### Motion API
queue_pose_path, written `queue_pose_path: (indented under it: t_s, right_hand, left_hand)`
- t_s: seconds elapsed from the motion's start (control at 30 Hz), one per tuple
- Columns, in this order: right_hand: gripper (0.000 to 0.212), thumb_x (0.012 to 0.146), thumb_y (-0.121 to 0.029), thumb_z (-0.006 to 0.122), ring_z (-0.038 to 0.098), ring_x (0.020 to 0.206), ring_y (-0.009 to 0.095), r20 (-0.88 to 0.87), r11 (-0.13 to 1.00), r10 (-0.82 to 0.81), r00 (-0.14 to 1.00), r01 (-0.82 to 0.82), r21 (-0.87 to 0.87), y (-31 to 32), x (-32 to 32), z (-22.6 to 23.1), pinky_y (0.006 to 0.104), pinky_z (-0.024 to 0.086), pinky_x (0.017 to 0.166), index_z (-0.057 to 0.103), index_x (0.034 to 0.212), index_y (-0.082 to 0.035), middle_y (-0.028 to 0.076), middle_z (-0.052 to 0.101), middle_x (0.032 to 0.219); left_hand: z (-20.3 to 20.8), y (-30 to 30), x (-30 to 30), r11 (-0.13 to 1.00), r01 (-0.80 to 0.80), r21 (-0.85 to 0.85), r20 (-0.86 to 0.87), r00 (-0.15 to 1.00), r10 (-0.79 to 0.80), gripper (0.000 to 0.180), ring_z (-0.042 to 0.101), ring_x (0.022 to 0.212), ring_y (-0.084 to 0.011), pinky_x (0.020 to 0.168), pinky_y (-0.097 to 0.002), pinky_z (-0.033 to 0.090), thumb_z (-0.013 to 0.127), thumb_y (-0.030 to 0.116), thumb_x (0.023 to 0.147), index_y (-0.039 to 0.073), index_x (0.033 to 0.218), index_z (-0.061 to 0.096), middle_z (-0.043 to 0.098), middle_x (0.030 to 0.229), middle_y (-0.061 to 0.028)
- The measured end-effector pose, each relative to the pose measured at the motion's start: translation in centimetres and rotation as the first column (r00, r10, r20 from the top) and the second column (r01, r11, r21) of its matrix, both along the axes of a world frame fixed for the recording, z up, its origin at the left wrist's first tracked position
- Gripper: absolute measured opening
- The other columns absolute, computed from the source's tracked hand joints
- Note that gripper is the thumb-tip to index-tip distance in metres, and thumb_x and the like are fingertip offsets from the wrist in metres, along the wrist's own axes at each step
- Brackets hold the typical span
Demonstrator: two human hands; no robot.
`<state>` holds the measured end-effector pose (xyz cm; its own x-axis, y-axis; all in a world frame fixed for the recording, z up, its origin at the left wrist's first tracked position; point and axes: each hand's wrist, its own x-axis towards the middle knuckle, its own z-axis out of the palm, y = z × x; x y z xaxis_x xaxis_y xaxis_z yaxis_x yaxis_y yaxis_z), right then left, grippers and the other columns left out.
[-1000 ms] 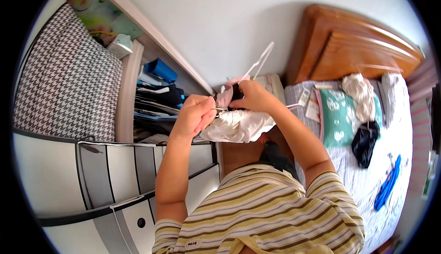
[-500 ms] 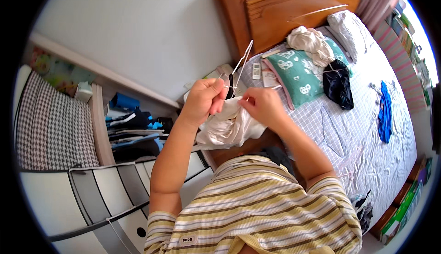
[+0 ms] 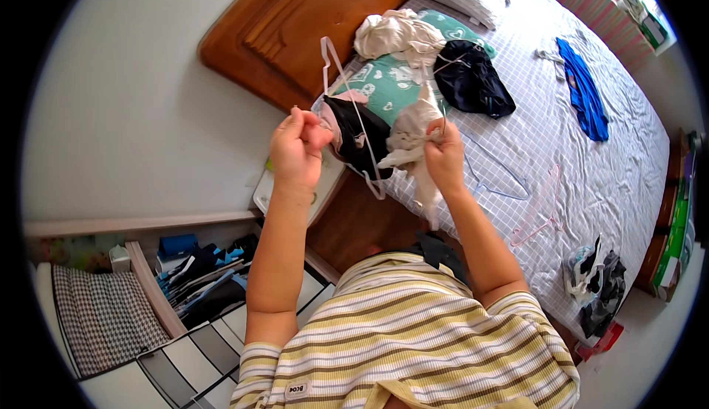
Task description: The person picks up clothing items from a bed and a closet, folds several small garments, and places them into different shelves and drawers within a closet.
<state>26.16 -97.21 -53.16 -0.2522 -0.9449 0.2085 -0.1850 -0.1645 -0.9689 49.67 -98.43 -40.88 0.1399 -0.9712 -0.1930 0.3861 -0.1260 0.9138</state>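
My left hand [image 3: 297, 149] is raised in a fist, pinching a thin white hanger [image 3: 353, 113] that slants from above the headboard down to between my hands. A black piece with a pink edge [image 3: 362, 139] hangs by that hand; whether it is on the hanger I cannot tell. My right hand [image 3: 443, 156] grips a bunched cream-white garment [image 3: 408, 137], and a strip of it trails down past my wrist. Both hands are held apart above the near corner of the bed [image 3: 591, 180].
On the checked sheet lie a teal heart-print pillow [image 3: 380, 84], a white garment heap [image 3: 395, 33], a black garment [image 3: 473, 80], a blue garment [image 3: 583, 91], loose blue and pink hangers [image 3: 543, 217], and more clothes [image 3: 598, 291]. Wooden headboard [image 3: 295, 25]. Shelf of clothes [image 3: 203, 268] lower left.
The view has swung from the wardrobe to the bed. My hands, which were close together around the bunched garment and hanger, are now apart, the right one holding the garment alone.
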Motion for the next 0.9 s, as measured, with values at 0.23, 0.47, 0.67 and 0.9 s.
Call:
queue_pose_path:
  t_s: [0.23, 0.47, 0.67, 0.9]
  right_hand:
    - [0.050, 0.061, -0.041, 0.082, 0.054, 0.074, 0.030, -0.452, 0.992, 0.097, 0.887, -0.052, 0.111, 4.3, -7.3, 4.0, 0.0398, 0.044, 0.064, 0.055, 0.086, -0.006, 0.012, 0.050, 0.085]
    - [0.021, 0.071, -0.023, 0.076, 0.056, 0.059, 0.028, -0.568, 0.996, 0.000, 0.823, -0.051, -0.073, 5.3, -11.1, 3.6, 0.0386, 0.045, 0.051, 0.060, 0.072, -0.009, 0.009, 0.051, 0.080]
    - [0.020, 0.076, -0.021, 0.071, 0.054, 0.056, 0.029, -0.534, 0.996, -0.087, 0.841, 0.079, -0.038, 5.1, -13.2, 2.8, 0.0400, 0.042, 0.047, 0.057, 0.069, -0.008, 0.010, 0.049, 0.075]
    - [0.016, 0.075, -0.014, 0.068, 0.055, 0.055, 0.030, -0.652, 0.978, -0.193, 0.733, 0.093, -0.185, 5.3, -11.2, 3.8, 0.0397, 0.043, 0.045, 0.056, 0.068, -0.007, 0.012, 0.049, 0.077]
  left_hand:
    - [2.6, -3.1, -7.4, 0.994, 0.050, -0.098, -0.541, 0.836, -0.095, 0.036, 0.039, 0.044, -0.0132, 0.060, -0.0308, 0.040, 0.037, 0.027, 0.100, 0.011, 0.069, 0.048, 0.032, 0.042, 0.0041]
    - [2.5, -5.0, -13.9, 0.940, 0.324, -0.106, -0.474, 0.814, -0.335, 0.025, 0.058, 0.068, -0.0171, 0.072, -0.0327, 0.047, 0.043, 0.024, 0.098, 0.005, 0.087, 0.055, 0.056, 0.064, -0.0023]
    - [1.8, -6.6, -17.3, 0.902, 0.416, -0.114, 0.066, 0.909, -0.411, 0.030, 0.059, 0.104, -0.0233, 0.087, -0.0379, 0.051, 0.058, 0.015, 0.091, -0.001, 0.116, 0.056, 0.063, 0.110, -0.0105]
    - [-4.8, -1.7, -21.2, 0.921, 0.355, -0.161, 0.850, 0.524, -0.053, 0.057, 0.061, 0.087, -0.0429, 0.076, -0.0425, 0.048, 0.079, 0.033, 0.068, -0.005, 0.101, 0.054, 0.064, 0.087, -0.0249]
